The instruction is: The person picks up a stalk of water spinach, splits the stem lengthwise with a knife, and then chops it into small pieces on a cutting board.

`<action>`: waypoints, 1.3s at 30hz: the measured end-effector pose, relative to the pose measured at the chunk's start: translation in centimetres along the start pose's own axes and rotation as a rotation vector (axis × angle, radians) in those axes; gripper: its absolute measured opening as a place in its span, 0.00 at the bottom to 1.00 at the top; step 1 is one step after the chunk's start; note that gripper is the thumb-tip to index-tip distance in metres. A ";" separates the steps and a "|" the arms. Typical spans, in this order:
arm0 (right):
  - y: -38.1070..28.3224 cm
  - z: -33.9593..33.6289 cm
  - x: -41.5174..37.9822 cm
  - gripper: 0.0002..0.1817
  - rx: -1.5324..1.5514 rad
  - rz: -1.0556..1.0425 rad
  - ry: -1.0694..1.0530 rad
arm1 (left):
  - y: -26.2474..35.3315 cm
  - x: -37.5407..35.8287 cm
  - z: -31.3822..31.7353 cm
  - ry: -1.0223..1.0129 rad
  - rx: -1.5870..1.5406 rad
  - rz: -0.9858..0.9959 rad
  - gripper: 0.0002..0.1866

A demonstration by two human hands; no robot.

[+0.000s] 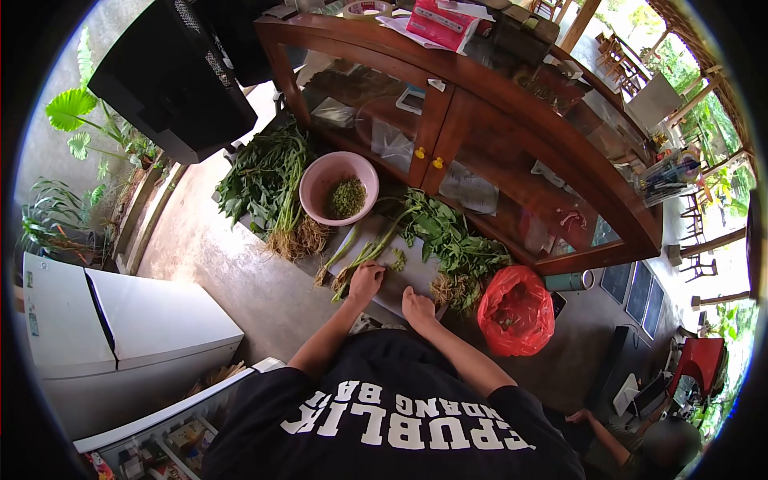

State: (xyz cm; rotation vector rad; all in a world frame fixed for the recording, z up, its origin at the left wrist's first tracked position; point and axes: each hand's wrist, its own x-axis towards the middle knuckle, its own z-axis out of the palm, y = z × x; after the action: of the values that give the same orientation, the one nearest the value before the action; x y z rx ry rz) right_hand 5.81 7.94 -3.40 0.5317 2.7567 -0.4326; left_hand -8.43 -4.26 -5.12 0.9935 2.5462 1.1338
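Note:
A white cutting board (416,276) lies on the concrete floor. Across it lies a bunch of leafy greens (452,240) with long stems and roots. My left hand (366,280) presses down on the stem end of a small bundle of green stems (352,260) at the board's left edge. My right hand (418,306) rests with curled fingers at the board's near edge; I cannot see whether it holds anything. A little heap of chopped pieces (398,258) sits on the board between the hands and the leaves.
A pink bowl (320,180) of chopped greens stands behind the board, beside a larger pile of greens (264,180). A red plastic bag (516,312) sits at the right. A wooden glass-fronted cabinet (496,104) stands behind, a white chest freezer (128,320) at left. Another person (640,436) sits at bottom right.

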 end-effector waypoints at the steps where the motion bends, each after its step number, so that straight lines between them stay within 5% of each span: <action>1: 0.0 0.3 0.4 0.09 0.015 0.022 -0.020 | 0.0 0.1 -0.1 0.004 0.001 -0.002 0.09; 8: 0.7 0.5 -0.5 0.10 0.062 -0.049 0.011 | 0.1 0.0 -0.4 -0.104 0.002 -0.132 0.08; 23: 1.1 1.6 -0.3 0.09 -0.022 -0.039 0.137 | 0.0 -0.1 0.3 0.003 0.057 0.089 0.06; 39: 1.0 -0.3 -1.7 0.14 0.073 -0.038 0.144 | 0.0 0.2 0.9 -0.004 0.011 0.058 0.08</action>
State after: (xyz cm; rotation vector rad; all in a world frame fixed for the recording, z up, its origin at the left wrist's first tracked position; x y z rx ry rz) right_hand 7.61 8.39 -2.78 0.5496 2.9023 -0.5255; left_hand -8.21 -3.60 -5.76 1.0773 2.5384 1.1329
